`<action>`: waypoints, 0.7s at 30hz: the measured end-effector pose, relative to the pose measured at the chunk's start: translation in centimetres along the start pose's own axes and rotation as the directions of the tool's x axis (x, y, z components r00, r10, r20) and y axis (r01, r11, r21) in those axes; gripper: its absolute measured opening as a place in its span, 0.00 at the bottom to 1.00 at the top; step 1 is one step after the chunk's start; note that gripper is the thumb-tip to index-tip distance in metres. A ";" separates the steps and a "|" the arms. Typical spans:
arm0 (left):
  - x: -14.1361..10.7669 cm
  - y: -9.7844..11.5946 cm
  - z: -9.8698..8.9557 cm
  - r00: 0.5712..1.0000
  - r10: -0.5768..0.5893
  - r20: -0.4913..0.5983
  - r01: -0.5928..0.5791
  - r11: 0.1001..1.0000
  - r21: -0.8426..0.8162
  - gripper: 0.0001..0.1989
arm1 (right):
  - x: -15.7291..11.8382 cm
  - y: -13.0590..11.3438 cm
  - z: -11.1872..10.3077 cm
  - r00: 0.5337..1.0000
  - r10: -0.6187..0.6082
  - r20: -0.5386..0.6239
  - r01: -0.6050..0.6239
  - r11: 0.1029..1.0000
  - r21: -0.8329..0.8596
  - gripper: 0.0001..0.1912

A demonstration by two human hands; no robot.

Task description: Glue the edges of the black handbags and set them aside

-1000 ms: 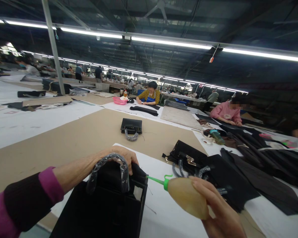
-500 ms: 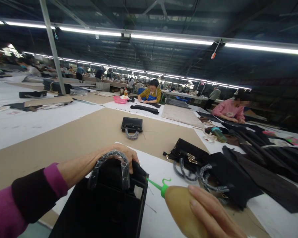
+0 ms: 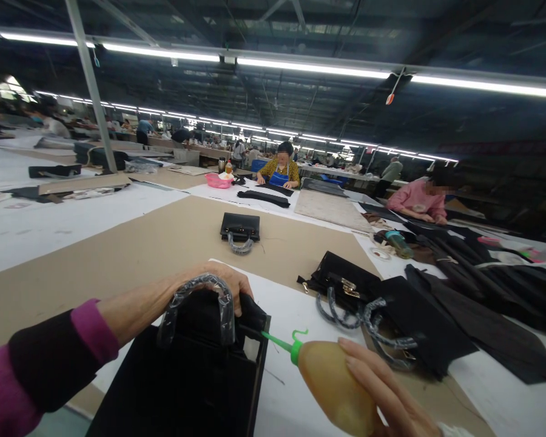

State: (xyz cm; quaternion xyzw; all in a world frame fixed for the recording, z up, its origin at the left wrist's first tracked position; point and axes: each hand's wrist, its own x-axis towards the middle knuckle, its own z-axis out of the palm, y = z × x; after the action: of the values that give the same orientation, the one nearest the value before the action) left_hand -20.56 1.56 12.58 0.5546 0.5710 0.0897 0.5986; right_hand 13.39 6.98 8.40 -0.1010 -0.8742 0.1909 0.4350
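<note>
in front, the black bag (image 3: 173, 388) seems to have its wrapped handle (image 3: 227, 306) attached but its side corner (image 3: 261, 353) not yet closed, left hand (image 3: 230, 280) gripping its top (image 3: 252, 312), right hand (image 3: 384, 388) clasping a bottle (image 3: 330, 379), green nozzle (image 3: 277, 342) there.

I'm watching my left grip (image 3: 230, 283) holding a black bag (image 3: 177, 382), my right grip (image 3: 386, 391) pointing a bottle (image 3: 330, 382) (green-nozzled) at it.

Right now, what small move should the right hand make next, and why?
Probably a gentle squeeze of the bottle by the right hand: the tip of the green nozzle sits at, or almost at, a side edge of the black bag, which the left hand grips nearby.
</note>
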 end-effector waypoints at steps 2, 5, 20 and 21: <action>0.0 0.1 0.0 1.000 0.000 -0.001 0.000 1.000 0.002 0.16 | -0.6 0.6 0.4 0.998 0.063 -0.004 -0.063 0.998 -0.010 0.26; 0.1 0.1 0.0 1.000 -0.001 -0.004 0.002 1.000 0.008 0.16 | -1.2 1.0 0.8 0.982 0.186 0.036 -0.185 0.982 -0.041 0.27; 0.2 0.2 -0.1 0.999 -0.029 0.027 0.028 0.999 0.033 0.17 | -2.0 0.5 2.7 0.429 0.836 0.343 -0.768 0.137 0.626 0.39; 0.2 0.3 0.0 0.999 -0.033 0.026 0.033 0.999 0.029 0.18 | -2.3 0.5 2.7 0.409 0.830 0.379 -0.760 0.081 0.644 0.39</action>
State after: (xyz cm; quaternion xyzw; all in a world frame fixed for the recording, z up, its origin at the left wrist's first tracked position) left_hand -20.35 1.84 12.64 0.5547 0.5733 0.0642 0.5996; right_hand 12.62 5.93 5.03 -0.3787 -0.4905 0.7276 0.2943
